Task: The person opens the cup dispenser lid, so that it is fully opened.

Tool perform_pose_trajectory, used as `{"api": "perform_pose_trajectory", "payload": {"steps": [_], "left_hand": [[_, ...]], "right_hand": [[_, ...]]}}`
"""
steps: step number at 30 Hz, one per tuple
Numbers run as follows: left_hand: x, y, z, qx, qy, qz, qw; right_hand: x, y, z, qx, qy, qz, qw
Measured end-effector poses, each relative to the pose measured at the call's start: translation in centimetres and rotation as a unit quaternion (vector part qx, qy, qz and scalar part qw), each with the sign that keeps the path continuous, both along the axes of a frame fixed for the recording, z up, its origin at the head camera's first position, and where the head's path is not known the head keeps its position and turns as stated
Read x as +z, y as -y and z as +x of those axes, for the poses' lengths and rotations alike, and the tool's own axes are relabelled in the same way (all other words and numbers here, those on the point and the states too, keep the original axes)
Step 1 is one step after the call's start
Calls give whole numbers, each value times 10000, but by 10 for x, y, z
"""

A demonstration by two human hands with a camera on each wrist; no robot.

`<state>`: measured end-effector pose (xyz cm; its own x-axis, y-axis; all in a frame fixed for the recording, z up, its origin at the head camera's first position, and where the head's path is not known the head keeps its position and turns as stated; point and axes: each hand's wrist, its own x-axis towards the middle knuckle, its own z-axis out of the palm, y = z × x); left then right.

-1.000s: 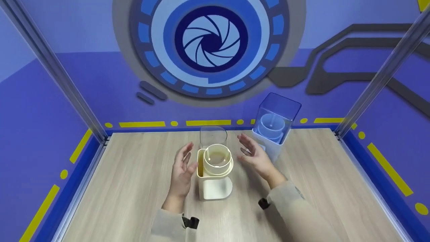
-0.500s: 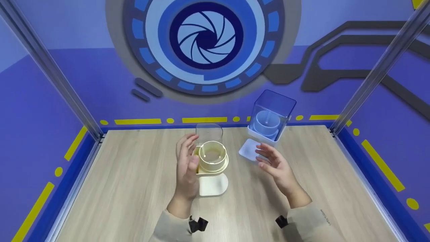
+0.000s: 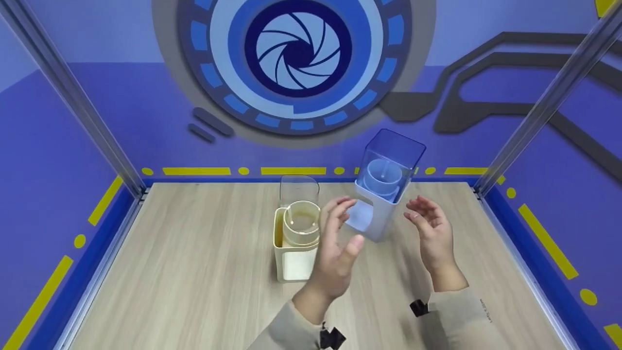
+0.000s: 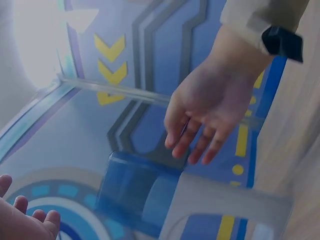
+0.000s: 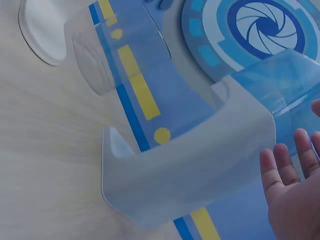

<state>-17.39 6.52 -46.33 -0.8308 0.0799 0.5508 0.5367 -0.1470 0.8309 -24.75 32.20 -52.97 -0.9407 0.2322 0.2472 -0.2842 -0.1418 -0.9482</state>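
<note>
A pale blue stand (image 3: 381,221) rises at the back right of the table, with a see-through blue box-shaped top (image 3: 401,150) and a round blue cup (image 3: 384,176) inside. My left hand (image 3: 333,260) is in front of it to the left, palm turned inward and fingers loosely spread. To the stand's right is my right hand (image 3: 436,238), fingers slightly bent. Neither hand holds anything, and both appear apart from the stand. The left wrist view shows the stand between the two hands. A cream stand (image 3: 286,265) with a round cup (image 3: 302,223) is partly hidden behind my left hand.
A clear cover (image 3: 300,187) rises at the back of the cream stand. Wooden tabletop (image 3: 204,253) surrounds both stands. Blue patterned panels and metal corner posts (image 3: 539,97) enclose the table, with the back panel close behind the blue stand.
Both hands have moved right, away from the cream stand, to either side of the blue stand. The head view has shifted slightly. Both stands keep their places.
</note>
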Motion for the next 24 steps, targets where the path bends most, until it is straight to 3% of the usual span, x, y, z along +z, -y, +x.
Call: {"api": "perform_pose_trajectory", "payload": {"steps": [5,13,19,24], "left_hand": [[-17,-30,-16,-113,527,-269,9982],[-48,-81,-45,542,1511,-617,9851],[-59,-111,-64,1648,1214,-1008,9736],[-62,-127,-77,2474,1018,-1399,9533]], "right_hand": [[-7,-9,-17,-244,204,-23,9995],[-12,-22,-45,-332,824,517,9947],[-4,-20,-63,-135,968,409,9944],[4,-15,-78,113,983,127,9950]]}}
